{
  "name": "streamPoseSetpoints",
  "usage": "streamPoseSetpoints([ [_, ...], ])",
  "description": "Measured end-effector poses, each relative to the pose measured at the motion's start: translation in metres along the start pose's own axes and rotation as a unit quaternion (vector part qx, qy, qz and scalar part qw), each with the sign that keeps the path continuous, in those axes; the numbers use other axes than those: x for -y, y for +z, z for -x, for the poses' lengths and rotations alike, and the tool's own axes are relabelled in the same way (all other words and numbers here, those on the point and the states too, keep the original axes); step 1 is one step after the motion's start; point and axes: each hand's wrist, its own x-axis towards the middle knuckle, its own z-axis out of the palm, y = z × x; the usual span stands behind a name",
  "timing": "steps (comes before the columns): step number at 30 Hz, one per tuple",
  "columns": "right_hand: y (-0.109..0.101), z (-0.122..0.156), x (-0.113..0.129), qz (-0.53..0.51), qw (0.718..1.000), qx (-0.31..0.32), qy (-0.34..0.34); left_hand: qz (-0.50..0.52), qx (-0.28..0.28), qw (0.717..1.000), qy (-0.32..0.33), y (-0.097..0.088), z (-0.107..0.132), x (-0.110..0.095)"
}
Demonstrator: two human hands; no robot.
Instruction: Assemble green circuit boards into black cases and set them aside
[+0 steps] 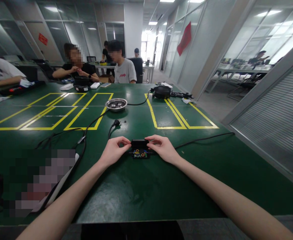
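Note:
A small black box (pixel 140 144) with an exposed circuit board (pixel 140 154) at its near side rests on the green table (pixel 141 186). My left hand (pixel 114 150) pinches the box's left end with curled fingers. My right hand (pixel 161 148) grips its right end the same way. Thin black wires leave the box on both sides. A loose black plug (pixel 116 123) lies just beyond my left hand.
A metal bowl (pixel 116 104) with small parts sits farther back among yellow floor-tape lines. A black device (pixel 161 92) lies at the back right. Cables (pixel 69 140) run across the left. Several people sit at the far edge. A blurred object (pixel 41 180) lies near left.

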Motion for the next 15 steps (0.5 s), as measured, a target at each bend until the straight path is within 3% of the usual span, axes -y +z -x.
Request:
streamPoseSetpoints([
  [11, -0.002, 0.005, 0.013, 0.054, 0.998, 0.038, -0.024, -0.027, 0.026, 0.999, 0.017, -0.004, 0.002, -0.005],
  [15, -0.004, 0.008, 0.017, 0.081, 0.991, 0.065, -0.081, -0.038, 0.037, 0.998, 0.027, -0.003, 0.004, -0.007],
])
